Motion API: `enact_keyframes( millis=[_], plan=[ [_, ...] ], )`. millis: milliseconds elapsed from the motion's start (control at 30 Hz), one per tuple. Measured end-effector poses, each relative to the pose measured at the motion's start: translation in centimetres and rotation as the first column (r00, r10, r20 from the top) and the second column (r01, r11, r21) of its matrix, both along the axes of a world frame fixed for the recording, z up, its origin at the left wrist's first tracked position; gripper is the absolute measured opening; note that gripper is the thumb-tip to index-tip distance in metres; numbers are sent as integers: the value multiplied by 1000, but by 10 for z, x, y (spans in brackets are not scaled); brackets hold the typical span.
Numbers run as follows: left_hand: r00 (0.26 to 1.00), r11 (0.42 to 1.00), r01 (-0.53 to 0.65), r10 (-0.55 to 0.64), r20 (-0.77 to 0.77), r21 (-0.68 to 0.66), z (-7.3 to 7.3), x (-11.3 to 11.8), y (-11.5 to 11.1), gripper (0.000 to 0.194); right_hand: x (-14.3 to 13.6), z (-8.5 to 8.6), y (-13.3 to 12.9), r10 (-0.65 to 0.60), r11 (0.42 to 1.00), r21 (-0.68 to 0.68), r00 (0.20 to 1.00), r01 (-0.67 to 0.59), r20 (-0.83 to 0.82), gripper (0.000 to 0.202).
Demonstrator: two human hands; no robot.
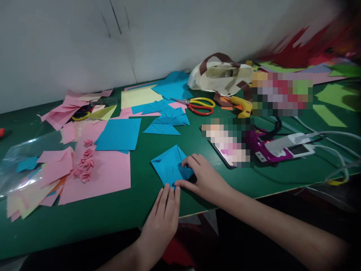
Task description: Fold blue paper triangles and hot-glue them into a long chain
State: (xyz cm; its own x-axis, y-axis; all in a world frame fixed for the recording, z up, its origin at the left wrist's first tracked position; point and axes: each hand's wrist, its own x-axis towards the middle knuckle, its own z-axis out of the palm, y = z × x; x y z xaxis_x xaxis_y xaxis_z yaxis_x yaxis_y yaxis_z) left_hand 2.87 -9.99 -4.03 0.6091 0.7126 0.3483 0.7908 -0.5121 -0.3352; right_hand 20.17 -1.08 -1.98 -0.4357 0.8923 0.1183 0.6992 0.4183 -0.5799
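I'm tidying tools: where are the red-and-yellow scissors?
In the head view, the scissors lie above centre, slightly right, with blue papers left, yellow glue gun right.

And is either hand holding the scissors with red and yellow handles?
No, the scissors lie farther back on the table, while the left hand and right hand touch the blue paper.

left hand (160,220): back up, fingers (170,195) pretty straight, side by side, aimed between 12 and 1 | left forearm (124,260): bare, in from 7 o'clock | right hand (204,175): kinda curled, thumb (185,184) toward 9, index finger (189,162) bent, tips apart | right forearm (267,216): bare too, stretched in from 4
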Motion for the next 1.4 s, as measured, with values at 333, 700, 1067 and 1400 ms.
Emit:
enact_keyframes(
  millis=[333,700,1067,1400],
  plan=[
    [1000,999,-28,28,7,35,6,6,2,45,12,-1,6,-29,989,-145,988,7,-152,26],
    [1000,999,-17,17,-1,36,8,6,3,48,18,3,4,-47,992,-123,992,32,-121,20],
    [999,999,-32,33,-23,23,2,8,1,48,31,4,10,95,984,-138,985,-115,-145,19],
    [999,999,-46,46,-7,26,2,8,1,52,34,5,10,-1,977,-206,972,-49,-237,19]
  ],
)
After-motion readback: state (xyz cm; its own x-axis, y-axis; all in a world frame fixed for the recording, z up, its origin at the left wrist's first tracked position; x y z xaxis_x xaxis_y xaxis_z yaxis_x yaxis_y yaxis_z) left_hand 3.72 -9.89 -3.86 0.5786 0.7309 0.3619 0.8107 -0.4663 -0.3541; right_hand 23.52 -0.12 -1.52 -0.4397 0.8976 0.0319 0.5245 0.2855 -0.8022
